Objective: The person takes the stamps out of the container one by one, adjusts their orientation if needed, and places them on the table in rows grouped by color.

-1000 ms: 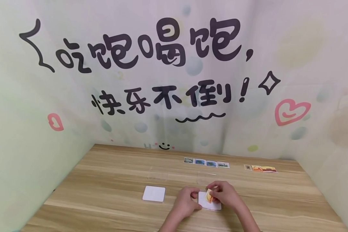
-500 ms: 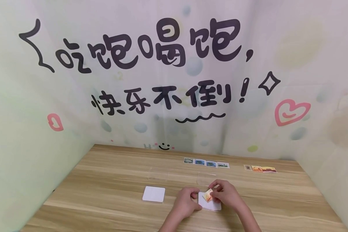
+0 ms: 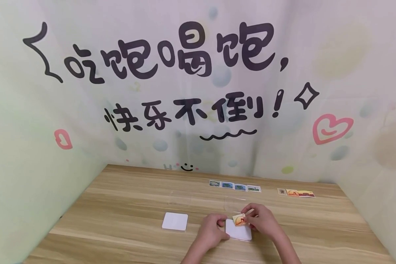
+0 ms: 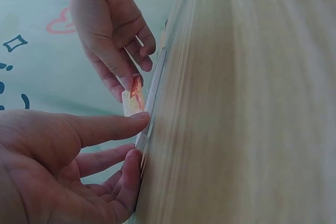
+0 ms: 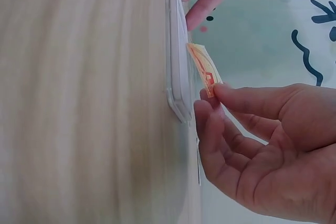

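Note:
Between thumb and fingertips, my right hand (image 3: 261, 221) pinches a yellow-orange postage stamp (image 3: 239, 220), tilted over a stack of white cards (image 3: 238, 232). In the right wrist view the stamp (image 5: 205, 69) slants up from near the stack's top face, one end between the thumb and a finger. My left hand (image 3: 212, 230) holds the stack's left side, thumb by the near corner and index finger by the far one. Seen from the left wrist, the left thumb and fingers lie right at the stack's edge. A clear plastic case (image 5: 169, 85) sits under the white cards.
Another white card stack (image 3: 175, 221) lies to the left. Two clear plastic lids (image 3: 179, 198) rest behind the stacks. Farther back is a row of blue and green stamps (image 3: 234, 185), with several orange and brown stamps (image 3: 297, 192) to its right. A printed cloth hangs behind the table.
My right hand has shifted slightly up and right, turning the stamp from upright to a flatter, sideways slant toward the stack's far edge. The left hand stays in place.

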Tool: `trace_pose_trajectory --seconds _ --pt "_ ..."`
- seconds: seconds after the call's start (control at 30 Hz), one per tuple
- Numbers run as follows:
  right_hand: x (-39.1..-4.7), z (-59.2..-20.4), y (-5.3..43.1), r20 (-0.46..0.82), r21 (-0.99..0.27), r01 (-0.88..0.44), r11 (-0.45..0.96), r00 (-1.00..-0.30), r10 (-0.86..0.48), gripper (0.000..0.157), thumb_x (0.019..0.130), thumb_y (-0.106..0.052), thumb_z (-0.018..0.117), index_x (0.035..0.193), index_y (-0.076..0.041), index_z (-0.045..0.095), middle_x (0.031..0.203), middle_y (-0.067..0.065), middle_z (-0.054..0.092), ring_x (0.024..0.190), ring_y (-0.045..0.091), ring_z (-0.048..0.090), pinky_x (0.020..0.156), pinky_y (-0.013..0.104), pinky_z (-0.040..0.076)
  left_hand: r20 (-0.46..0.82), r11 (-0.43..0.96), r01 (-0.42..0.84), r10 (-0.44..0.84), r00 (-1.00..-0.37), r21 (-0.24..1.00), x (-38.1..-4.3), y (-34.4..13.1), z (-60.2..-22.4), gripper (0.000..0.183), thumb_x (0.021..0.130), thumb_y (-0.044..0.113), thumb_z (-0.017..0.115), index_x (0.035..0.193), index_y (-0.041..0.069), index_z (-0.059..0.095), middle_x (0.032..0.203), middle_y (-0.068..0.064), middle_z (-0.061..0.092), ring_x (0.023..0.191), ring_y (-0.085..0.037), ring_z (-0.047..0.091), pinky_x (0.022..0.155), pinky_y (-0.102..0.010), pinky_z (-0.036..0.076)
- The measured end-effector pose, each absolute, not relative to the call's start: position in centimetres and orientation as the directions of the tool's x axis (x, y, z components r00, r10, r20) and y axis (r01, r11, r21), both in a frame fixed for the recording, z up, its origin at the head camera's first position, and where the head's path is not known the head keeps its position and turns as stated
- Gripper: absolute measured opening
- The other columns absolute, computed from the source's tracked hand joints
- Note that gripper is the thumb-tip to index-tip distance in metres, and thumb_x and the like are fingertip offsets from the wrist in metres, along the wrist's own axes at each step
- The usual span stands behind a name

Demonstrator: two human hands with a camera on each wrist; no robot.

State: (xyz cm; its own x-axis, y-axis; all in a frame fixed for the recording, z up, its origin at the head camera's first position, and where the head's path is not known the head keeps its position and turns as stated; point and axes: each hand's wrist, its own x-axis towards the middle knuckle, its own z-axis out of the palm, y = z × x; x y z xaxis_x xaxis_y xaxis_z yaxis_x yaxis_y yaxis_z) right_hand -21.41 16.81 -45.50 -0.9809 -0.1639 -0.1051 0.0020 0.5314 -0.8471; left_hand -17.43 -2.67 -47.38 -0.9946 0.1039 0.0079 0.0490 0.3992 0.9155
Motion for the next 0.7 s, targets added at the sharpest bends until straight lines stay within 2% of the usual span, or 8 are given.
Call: trace_pose_trajectory --seconds 0.4,0.7 --pt "-21.3 -45.5 17.3 -0.051 -0.826 -0.030 0.563 -0.991 -0.127 0.013 0.087 0.009 0.071 0.094 -0.002 0.072 0.074 0.005 0.065 0.063 0.018 0.058 0.055 0.026 0.047 0.004 0.392 0.045 0.106 -0.994 0.919 -17.3 -2.7 -47.4 0.048 0.070 -0.016 0.086 0.116 -0.009 0.074 0.087 -0.004 0.060 0.077 -0.015 0.050 0.066 -0.025 0.046" --pt "-21.6 -45.4 17.9 -0.064 -0.798 -0.010 0.602 -0.993 -0.101 0.012 0.086 0.004 0.076 0.095 -0.004 0.074 0.078 0.005 0.071 0.065 0.019 0.060 0.057 0.029 0.049 -0.002 0.384 0.038 0.103 -0.995 0.922 -17.3 -2.7 -47.4 0.048 0.070 -0.015 0.085 0.116 -0.009 0.073 0.087 -0.004 0.059 0.075 -0.013 0.049 0.065 -0.025 0.045"
